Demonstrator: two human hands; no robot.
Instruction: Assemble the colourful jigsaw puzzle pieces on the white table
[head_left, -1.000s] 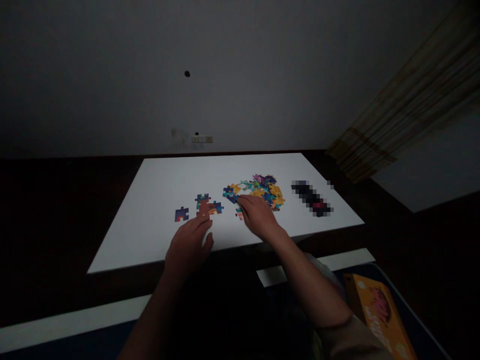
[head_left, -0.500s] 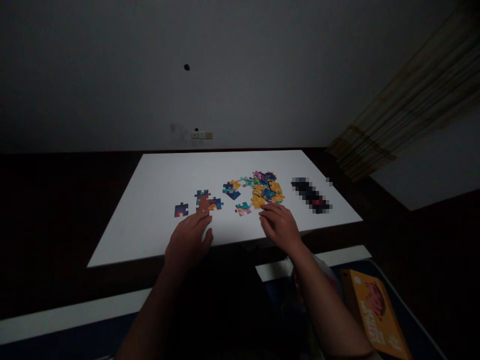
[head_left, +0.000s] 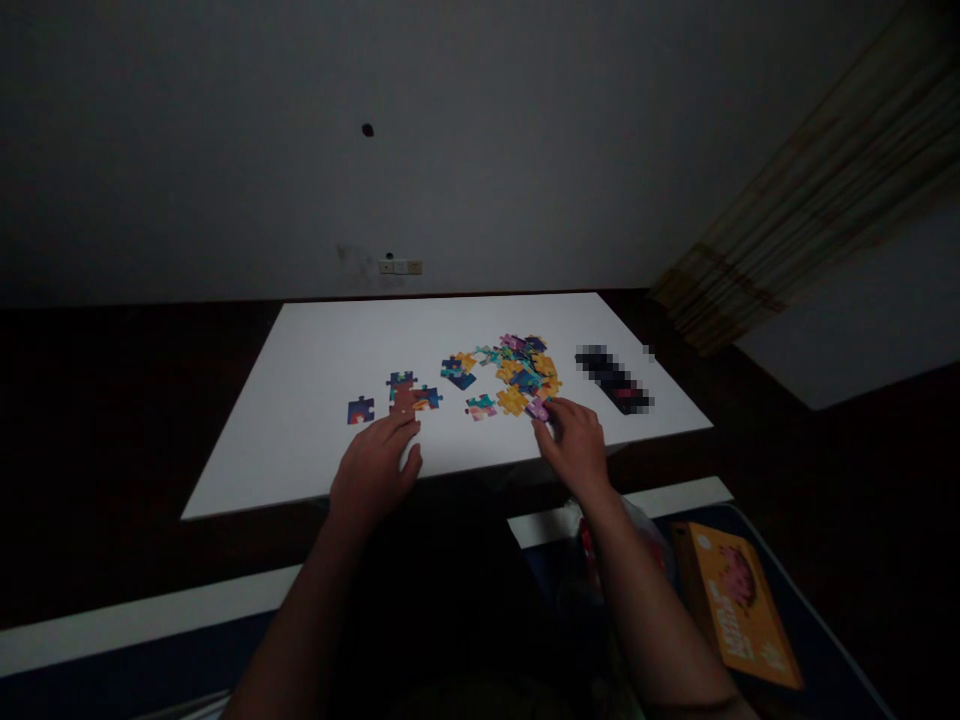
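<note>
Now | left hand (head_left: 373, 468) touching joined pieces (head_left: 409, 397) | right hand (head_left: 576, 447) seemingly pinching purple piece (head_left: 537, 407)

The orange box (head_left: 733, 602) seems to carry print, too dim to read.

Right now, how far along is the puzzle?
Barely begun. Done: one small joined cluster by the left hand. In hand: the right hand touches a pink piece. Left: the loose pile and a stray blue piece on the white board.
</note>
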